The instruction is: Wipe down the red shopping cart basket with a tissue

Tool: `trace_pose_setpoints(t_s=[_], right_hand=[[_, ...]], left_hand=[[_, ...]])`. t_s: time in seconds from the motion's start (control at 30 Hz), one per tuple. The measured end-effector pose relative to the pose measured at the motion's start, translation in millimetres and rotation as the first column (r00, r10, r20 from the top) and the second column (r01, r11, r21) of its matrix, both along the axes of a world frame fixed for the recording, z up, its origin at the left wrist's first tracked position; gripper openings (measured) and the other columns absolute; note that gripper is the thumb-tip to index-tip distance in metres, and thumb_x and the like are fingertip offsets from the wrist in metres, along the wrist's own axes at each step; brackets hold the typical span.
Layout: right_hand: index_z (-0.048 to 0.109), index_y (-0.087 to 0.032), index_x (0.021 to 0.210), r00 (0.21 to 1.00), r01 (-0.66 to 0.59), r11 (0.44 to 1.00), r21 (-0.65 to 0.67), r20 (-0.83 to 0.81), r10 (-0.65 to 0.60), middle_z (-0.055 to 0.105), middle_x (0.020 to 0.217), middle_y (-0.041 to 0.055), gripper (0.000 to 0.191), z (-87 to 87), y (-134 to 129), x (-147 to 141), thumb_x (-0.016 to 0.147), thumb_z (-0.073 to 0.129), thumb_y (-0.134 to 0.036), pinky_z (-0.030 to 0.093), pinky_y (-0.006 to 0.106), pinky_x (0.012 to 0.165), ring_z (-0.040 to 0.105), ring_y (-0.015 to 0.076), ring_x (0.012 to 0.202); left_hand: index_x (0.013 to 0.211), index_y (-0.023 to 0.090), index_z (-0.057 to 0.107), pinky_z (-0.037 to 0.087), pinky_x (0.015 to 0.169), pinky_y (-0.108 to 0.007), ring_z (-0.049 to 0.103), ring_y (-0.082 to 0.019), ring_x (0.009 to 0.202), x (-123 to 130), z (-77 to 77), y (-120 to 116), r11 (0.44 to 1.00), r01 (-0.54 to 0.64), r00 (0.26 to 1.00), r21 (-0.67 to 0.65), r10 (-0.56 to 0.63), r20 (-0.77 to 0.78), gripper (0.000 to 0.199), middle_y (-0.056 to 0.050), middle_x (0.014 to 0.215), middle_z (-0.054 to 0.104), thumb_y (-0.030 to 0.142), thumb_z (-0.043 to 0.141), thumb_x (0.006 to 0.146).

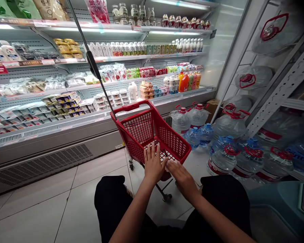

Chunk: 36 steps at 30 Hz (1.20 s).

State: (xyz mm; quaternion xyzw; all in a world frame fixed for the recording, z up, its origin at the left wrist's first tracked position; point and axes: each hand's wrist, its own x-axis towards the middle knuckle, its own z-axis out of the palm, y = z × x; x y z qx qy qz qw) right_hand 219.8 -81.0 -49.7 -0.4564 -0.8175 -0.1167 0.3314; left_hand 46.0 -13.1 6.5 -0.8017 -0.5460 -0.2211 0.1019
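Observation:
My left hand (pixel 153 163) is held out palm down with its fingers spread, over the near edge of a small red shopping cart (pixel 172 135). Nothing is in it. To its right, my right hand (pixel 182 177) is stretched out with its fingers straight and close together, holding nothing; its fingertips are near my left thumb. Whether either hand touches the cart's rim I cannot tell. The cart has a perforated basket with no goods visible inside, wheels below, and a tall dark pole rising from its left corner.
Beyond the cart runs a refrigerated shelf unit (pixel 53 135) with bottles, cups and packets. Large water bottles (pixel 221 160) stand on the floor at right, beside a white metal rack (pixel 281 91). A blue-grey stool or bin (pixel 273 199) with a phone on it is at lower right.

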Motion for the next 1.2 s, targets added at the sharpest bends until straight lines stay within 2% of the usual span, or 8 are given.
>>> trace_pose_setpoints(t_s=[0.1, 0.2, 0.33, 0.43, 0.67, 0.87, 1.0, 1.2], right_hand=[[0.02, -0.024, 0.167, 0.994, -0.098, 0.995, -0.002, 0.052, 0.098, 0.051, 0.158, 0.0052, 0.083, 3.4, -4, -3, 0.09, 0.032, 0.005, 0.041, 0.045, 0.124, 0.048, 0.0184, 0.147], [0.023, -0.029, 0.166, 0.982, -0.153, 0.988, -0.023, 0.112, 0.155, 0.053, 0.156, 0.0014, 0.08, 6.1, 12, 35, 0.093, 0.031, 0.005, 0.038, 0.045, 0.125, 0.049, 0.0162, 0.146], [0.031, -0.033, 0.163, 0.999, 0.013, 1.0, -0.008, 0.051, -0.012, 0.056, 0.155, 0.0002, 0.073, 6.0, 39, 101, 0.098, 0.029, 0.0, 0.035, 0.051, 0.126, 0.05, 0.0179, 0.144], [0.037, -0.033, 0.161, 0.996, 0.089, 0.996, -0.018, 0.009, -0.089, 0.056, 0.154, 0.0012, 0.071, 4.3, 48, 123, 0.098, 0.028, -0.001, 0.034, 0.054, 0.126, 0.05, 0.0198, 0.145], [0.043, -0.03, 0.158, 0.998, 0.024, 1.0, -0.006, -0.06, -0.025, 0.062, 0.148, 0.0013, 0.068, 1.6, 27, 59, 0.097, 0.032, -0.001, 0.039, 0.051, 0.125, 0.052, 0.0201, 0.144], [0.033, -0.026, 0.163, 0.989, -0.138, 0.989, 0.043, 0.05, 0.136, 0.056, 0.154, 0.0034, 0.075, 7.5, 12, -7, 0.093, 0.035, 0.003, 0.044, 0.046, 0.122, 0.052, 0.0184, 0.143], [0.031, -0.027, 0.163, 0.967, -0.216, 0.976, 0.032, 0.143, 0.209, 0.058, 0.152, 0.0019, 0.073, 21.1, 21, 12, 0.097, 0.037, 0.002, 0.042, 0.044, 0.123, 0.054, 0.0165, 0.141], [0.035, -0.029, 0.161, 0.967, -0.172, 0.985, 0.007, 0.193, 0.167, 0.056, 0.154, 0.0007, 0.067, 34.2, 42, 65, 0.101, 0.036, 0.0, 0.036, 0.048, 0.127, 0.047, 0.0171, 0.147]], left_hand=[[0.166, 0.019, 0.027, 0.023, 0.128, -0.06, 0.015, -0.037, 0.16, -6, 3.1, -5, 1.0, 0.008, 1.0, -0.018, -0.009, -0.008, 0.076, -0.016, 0.173, 0.022, 0.056, 0.048, 0.103], [0.167, 0.025, 0.023, 0.025, 0.127, -0.058, 0.014, -0.035, 0.161, -14, 5.0, -7, 0.999, 0.049, 0.999, -0.015, -0.049, -0.009, 0.074, -0.012, 0.174, 0.021, 0.054, 0.049, 0.103], [0.167, 0.032, 0.021, 0.025, 0.128, -0.058, 0.016, -0.032, 0.161, -17, 4.6, -6, 0.997, 0.073, 0.997, -0.002, -0.073, -0.017, 0.071, -0.006, 0.173, 0.024, 0.046, 0.051, 0.103], [0.167, 0.034, 0.021, 0.023, 0.128, -0.057, 0.019, -0.03, 0.16, -18, 4.8, -1, 0.995, 0.096, 0.995, -0.001, -0.096, -0.033, 0.069, -0.004, 0.173, 0.026, 0.043, 0.049, 0.104], [0.165, 0.03, 0.029, 0.03, 0.126, -0.054, 0.027, -0.03, 0.158, -32, 11.1, 15, 0.996, 0.069, 0.991, -0.049, -0.074, -0.109, 0.065, -0.009, 0.168, 0.037, 0.034, 0.05, 0.103], [0.164, 0.026, 0.03, 0.035, 0.125, -0.045, 0.039, -0.023, 0.153, -16, 0.6, 1, 0.996, 0.078, 0.991, -0.048, -0.082, -0.105, 0.059, -0.008, 0.164, 0.043, 0.043, 0.039, 0.109], [0.167, 0.03, 0.02, 0.031, 0.127, -0.045, 0.035, -0.022, 0.155, -27, -1.6, -9, 0.995, 0.097, 0.99, -0.037, -0.1, -0.096, 0.067, -0.003, 0.169, 0.034, 0.057, 0.036, 0.108], [0.168, 0.033, 0.001, 0.023, 0.13, -0.046, 0.027, -0.021, 0.158, -67, 6.5, -5, 0.985, 0.168, 0.974, -0.033, -0.171, -0.15, 0.072, 0.001, 0.172, 0.026, 0.057, 0.033, 0.108]])
